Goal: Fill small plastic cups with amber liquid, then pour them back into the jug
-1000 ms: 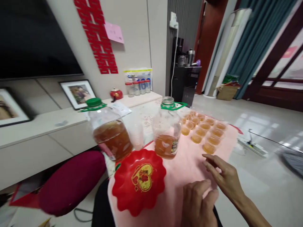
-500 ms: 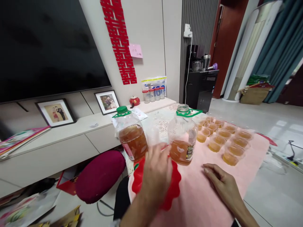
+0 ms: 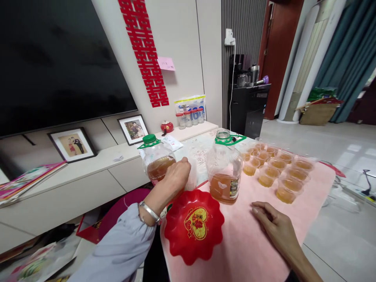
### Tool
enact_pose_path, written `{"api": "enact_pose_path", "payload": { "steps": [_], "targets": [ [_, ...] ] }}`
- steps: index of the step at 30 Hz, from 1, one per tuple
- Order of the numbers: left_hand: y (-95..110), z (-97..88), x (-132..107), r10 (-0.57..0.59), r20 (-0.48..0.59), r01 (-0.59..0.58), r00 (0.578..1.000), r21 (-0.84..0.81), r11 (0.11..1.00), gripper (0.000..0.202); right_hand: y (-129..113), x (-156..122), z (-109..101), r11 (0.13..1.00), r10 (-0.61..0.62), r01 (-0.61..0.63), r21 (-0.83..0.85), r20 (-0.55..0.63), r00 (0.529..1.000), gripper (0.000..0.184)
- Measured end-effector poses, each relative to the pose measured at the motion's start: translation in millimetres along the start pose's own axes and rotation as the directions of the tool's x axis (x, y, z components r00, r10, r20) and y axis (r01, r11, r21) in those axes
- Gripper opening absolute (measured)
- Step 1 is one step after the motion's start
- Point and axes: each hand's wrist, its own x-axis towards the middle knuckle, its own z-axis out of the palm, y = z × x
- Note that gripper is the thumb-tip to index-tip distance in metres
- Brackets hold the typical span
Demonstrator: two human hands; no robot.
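My left hand (image 3: 178, 173) reaches past a red scalloped plastic bowl (image 3: 183, 237), beside a stack of clear plastic cups (image 3: 192, 175). Its knuckles are bent and its fingertips hidden, so what it grips, if anything, does not show. Behind it stands a large clear jug (image 3: 154, 166) of amber liquid with a green cap. A second jug (image 3: 223, 186), uncapped, with a green handle and less liquid, is right of the cups. My right hand (image 3: 273, 223) rests on the pink cloth (image 3: 246, 243), loosely curled and holding nothing, in front of several partly filled cups (image 3: 268, 176).
A low white cabinet (image 3: 117, 176) runs along the wall, carrying picture frames (image 3: 133, 129) and red-lidded jars (image 3: 188, 119). A maroon stool (image 3: 123, 211) stands left of the table. Behind the table is a black cabinet (image 3: 246, 113).
My left hand has moved from over the red bowl up and left to the cup stack, uncovering the bowl's gold heart design. My right hand stays about where it was.
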Motion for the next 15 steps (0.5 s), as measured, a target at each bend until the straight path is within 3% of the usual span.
{"api": "enact_pose_path", "payload": {
  "steps": [3, 7, 15],
  "targets": [
    [-1.2, -1.1, 8.0, -0.036, 0.147, 0.031, 0.989, 0.04, 0.999, 0.028, 1.3, -0.5, 0.3, 1.0, 0.014, -0.014, 0.005, 0.005, 1.0, 0.053],
    [0.9, -9.1, 11.7, -0.068, 0.245, 0.052, 0.967, 0.068, 0.996, 0.028, 1.7, -0.9, 0.1, 1.0, 0.024, -0.024, 0.004, 0.007, 1.0, 0.054],
    [2.1, -13.7, 9.9, -0.054, 0.243, 0.039, 0.968, 0.066, 0.997, 0.026, 3.8, 0.2, 2.0, 0.999, 0.035, -0.035, 0.001, 0.012, 0.999, 0.054]
  ]
}}
